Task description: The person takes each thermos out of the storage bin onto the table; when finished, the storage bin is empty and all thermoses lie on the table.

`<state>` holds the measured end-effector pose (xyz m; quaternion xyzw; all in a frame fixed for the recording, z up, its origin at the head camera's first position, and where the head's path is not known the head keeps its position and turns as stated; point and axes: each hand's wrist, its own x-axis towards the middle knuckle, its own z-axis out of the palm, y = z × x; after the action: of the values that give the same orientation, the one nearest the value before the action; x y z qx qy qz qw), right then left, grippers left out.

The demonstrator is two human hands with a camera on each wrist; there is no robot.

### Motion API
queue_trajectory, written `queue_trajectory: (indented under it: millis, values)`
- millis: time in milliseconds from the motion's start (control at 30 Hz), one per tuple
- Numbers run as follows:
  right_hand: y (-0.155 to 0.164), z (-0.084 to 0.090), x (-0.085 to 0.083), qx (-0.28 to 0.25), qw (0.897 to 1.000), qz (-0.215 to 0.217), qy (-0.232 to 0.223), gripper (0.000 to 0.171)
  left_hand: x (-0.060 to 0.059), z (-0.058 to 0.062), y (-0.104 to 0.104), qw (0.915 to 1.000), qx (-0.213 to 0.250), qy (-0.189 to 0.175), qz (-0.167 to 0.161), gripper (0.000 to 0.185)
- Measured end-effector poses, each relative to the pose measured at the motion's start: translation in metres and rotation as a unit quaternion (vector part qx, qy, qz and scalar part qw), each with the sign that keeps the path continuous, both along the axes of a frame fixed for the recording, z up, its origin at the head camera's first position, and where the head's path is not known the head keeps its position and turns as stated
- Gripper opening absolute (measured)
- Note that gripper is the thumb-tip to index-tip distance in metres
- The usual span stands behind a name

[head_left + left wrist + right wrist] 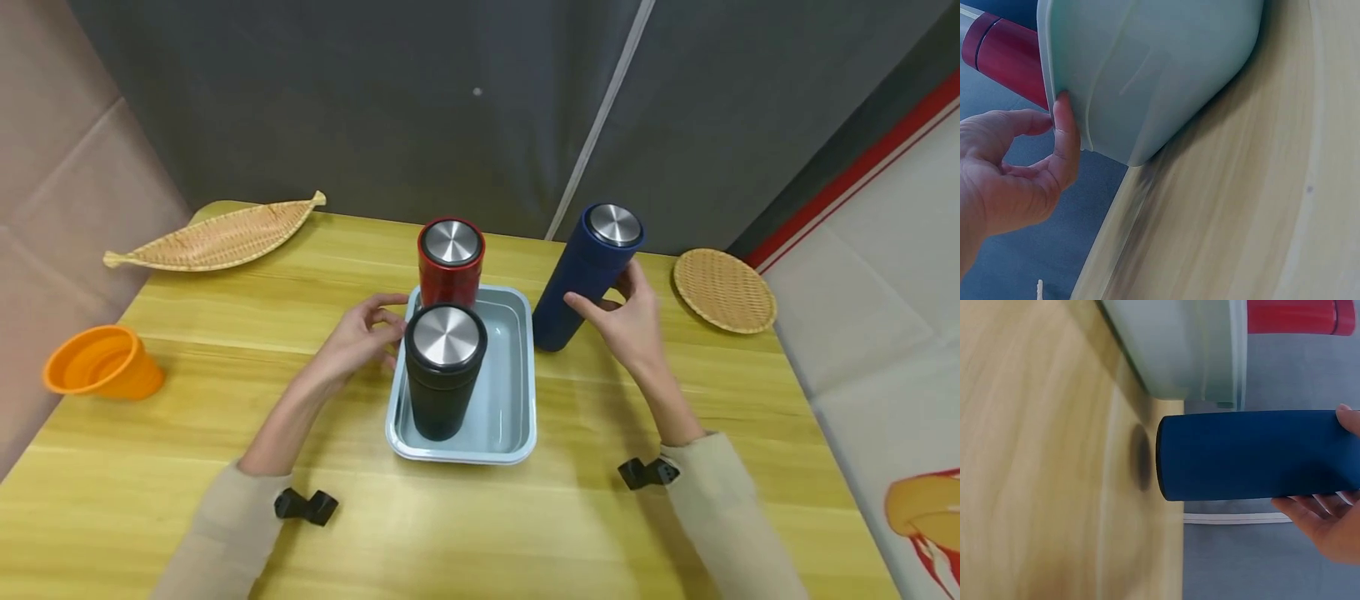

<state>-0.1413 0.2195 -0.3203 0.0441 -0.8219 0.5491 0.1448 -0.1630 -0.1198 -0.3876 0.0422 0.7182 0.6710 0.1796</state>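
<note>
Your right hand (632, 321) wraps its grip around the blue flask (587, 275), which stands upright on the counter (300, 275) just beside the right wall of the pale blue tray (517, 392). Your left hand (360, 333) rests with loosely curled fingers (1066, 134) touching the tray's left rim, holding nothing. Inside the tray stand the black flask (444, 371) at the near end and the red flask (450, 262) behind it
</note>
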Motion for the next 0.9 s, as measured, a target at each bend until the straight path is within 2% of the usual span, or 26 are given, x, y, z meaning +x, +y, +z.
queue_trajectory:
  millis: [167, 367, 733, 900]
  values:
    - [-0.011, 0.007, 0.005, 0.018, 1.000, -0.006, -0.009, 0.065, 0.001, 0.000, 0.000, 0.9999, 0.011, 0.000, -0.003, 0.050]
    - [-0.014, 0.008, 0.004, 0.024, 1.000, -0.009, -0.013, 0.064, 0.000, -0.001, -0.001, 0.9999, 0.013, 0.002, -0.005, 0.051]
    - [-0.013, 0.003, -0.001, 0.033, 0.999, -0.003, -0.009, 0.065, -0.002, -0.001, 0.000, 0.9999, 0.008, 0.005, -0.005, 0.051]
    - [-0.010, -0.005, -0.004, 0.026, 1.000, -0.001, -0.007, 0.067, -0.001, -0.002, 0.000, 0.9999, 0.010, 0.002, -0.007, 0.051]
